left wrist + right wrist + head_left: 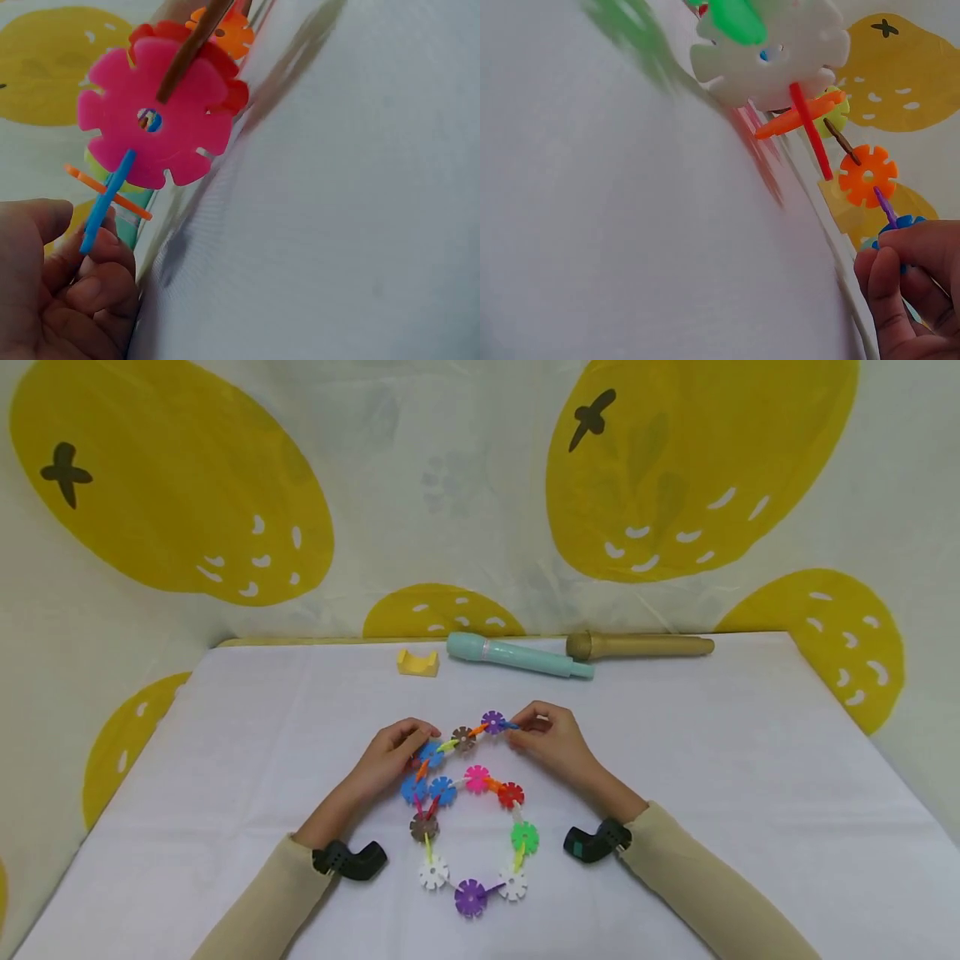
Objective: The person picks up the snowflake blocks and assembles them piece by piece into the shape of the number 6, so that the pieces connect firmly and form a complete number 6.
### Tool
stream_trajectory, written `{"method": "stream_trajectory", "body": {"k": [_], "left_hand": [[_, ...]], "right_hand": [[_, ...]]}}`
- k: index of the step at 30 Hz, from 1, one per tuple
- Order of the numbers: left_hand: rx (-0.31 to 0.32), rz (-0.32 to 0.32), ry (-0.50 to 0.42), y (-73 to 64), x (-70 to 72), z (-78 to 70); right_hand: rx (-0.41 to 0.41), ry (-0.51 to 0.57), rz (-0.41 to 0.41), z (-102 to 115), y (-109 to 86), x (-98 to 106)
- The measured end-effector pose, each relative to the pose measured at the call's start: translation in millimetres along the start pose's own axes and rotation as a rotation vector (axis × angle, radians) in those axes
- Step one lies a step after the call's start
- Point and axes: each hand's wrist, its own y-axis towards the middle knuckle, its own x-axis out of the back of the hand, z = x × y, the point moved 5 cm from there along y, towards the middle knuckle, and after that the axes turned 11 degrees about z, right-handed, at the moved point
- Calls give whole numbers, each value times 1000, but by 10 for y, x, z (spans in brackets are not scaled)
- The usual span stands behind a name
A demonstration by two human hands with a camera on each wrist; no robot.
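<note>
A chain of colourful notched plastic discs, flower-shaped snap pieces, forms a ring on the table, with a strand running off its upper left. My left hand (393, 752) pinches a blue disc (109, 199) of that strand between thumb and fingers. At the strand's far end, my right hand (553, 739) grips another blue disc (911, 223) by thumb and fingertips. Beside it in the chain come a purple disc (492, 722) and a brown disc (463, 739). Within the ring are a pink disc (477, 779), a green disc (525, 837) and a lower purple disc (471, 898).
Behind the hands lie a yellow cradle-shaped block (417, 663), a mint-green microphone-shaped tube (517, 655) and an olive one (641, 646), near the far edge of the white-covered table (750, 827). A fruit-patterned cloth (465, 510) hangs beyond.
</note>
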Motion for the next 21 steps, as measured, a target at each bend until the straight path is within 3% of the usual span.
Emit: {"method": "stream_trajectory", "body": {"k": [16,21], "left_hand": [[-72,61,90,-30,-121,-55],[-78,142,79,-43,-265,-91]], "right_hand": [[-111,-5,-269,-136,-144,589],[-101,13,-313,-174,-148,728]]}}
